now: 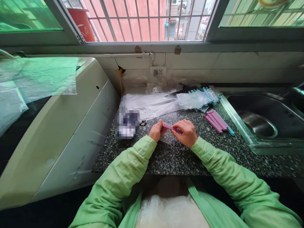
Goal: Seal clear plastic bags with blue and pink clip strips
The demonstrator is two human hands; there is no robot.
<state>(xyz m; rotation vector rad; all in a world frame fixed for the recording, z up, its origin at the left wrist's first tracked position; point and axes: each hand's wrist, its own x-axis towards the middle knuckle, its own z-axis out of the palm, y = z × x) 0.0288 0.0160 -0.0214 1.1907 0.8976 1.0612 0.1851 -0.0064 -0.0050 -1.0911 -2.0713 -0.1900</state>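
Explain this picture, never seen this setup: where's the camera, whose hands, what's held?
No robot here: one head-worn camera looks forward and down at the wearer's own bare hands. The left hand and right hand hold a pink strip between them. Clear plastic shows just below it; whether it is held too, I can't tell. On the speckled countertop lie loose pink strips to the right, bagged blue pieces behind them, and a pixelated item to the left. A sink is at far right.
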